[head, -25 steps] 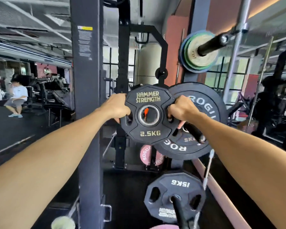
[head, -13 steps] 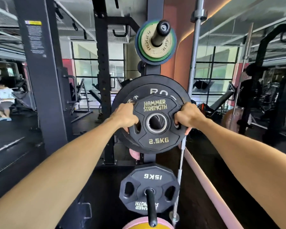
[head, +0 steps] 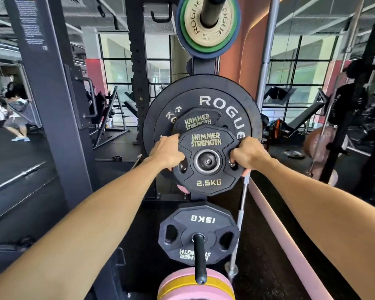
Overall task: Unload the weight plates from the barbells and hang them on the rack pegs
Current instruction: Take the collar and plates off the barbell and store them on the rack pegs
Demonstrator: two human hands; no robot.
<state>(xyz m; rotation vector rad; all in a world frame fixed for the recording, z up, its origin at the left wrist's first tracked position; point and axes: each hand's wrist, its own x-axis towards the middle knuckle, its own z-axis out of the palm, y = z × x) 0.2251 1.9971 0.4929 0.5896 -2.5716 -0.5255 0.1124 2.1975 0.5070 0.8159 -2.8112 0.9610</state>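
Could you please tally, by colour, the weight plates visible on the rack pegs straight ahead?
Black: 4, namely 2.5KG plate, second Hammer Strength plate, Rogue plate, 15KG plate
Cream: 1
Green: 1
Blue: 1
Pink: 1
Yellow: 1
Total: 9

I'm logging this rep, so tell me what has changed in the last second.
The 2.5 kg plate went from beside the big Rogue plate to in front of it, its hole now lined up on the peg end. The left hand and right hand kept their grip on its sides. The 15 kg plate below stayed hung.
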